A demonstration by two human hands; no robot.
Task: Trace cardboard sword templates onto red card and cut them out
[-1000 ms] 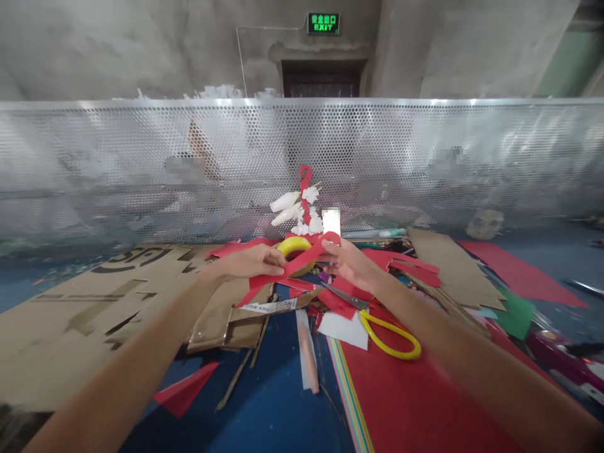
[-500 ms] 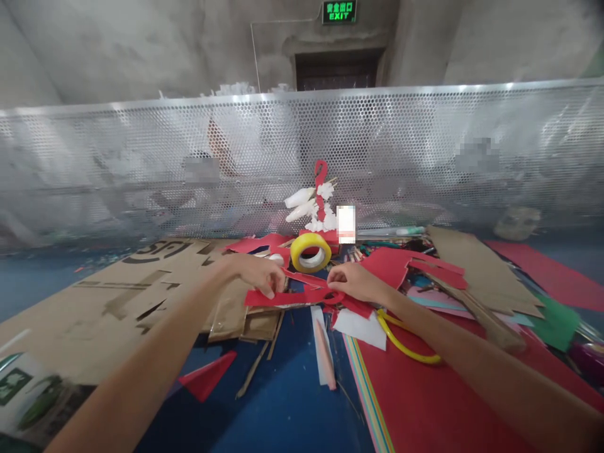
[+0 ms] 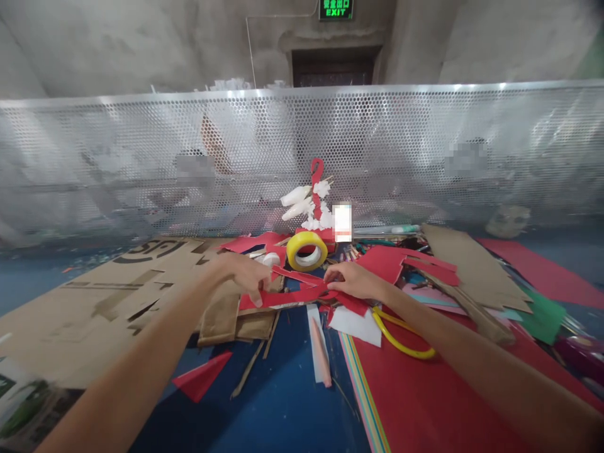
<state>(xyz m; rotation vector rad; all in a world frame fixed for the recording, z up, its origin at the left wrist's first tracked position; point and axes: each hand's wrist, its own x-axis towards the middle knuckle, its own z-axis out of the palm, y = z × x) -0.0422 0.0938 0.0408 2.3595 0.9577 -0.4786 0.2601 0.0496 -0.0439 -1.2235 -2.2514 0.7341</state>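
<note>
A long red paper strip [image 3: 290, 297] with a pale, uneven lower edge lies between my hands. My left hand [image 3: 249, 277] pinches it near its left end, fingertips pointing down. Bent over its right end, the fingers of my right hand [image 3: 352, 279] are closed on the red paper there. Just behind the strip runs a thinner red piece [image 3: 298, 275]. A roll of yellow tape [image 3: 306, 251] stands beyond my hands. Farther back is a white flower piece [image 3: 318, 214] with a red loop on top.
Cut cardboard [image 3: 108, 289] spreads across the left, and a stack of coloured paper [image 3: 415, 396] lies at right. A yellow loop [image 3: 406, 346] rests under my right forearm. White and pink paper scraps [image 3: 319, 349] lie in front. A perforated metal screen [image 3: 236, 157] borders the back.
My left hand and the strip's left end have shifted slightly left and down. My right hand keeps its place at the other end. The whole view has shifted a little.
</note>
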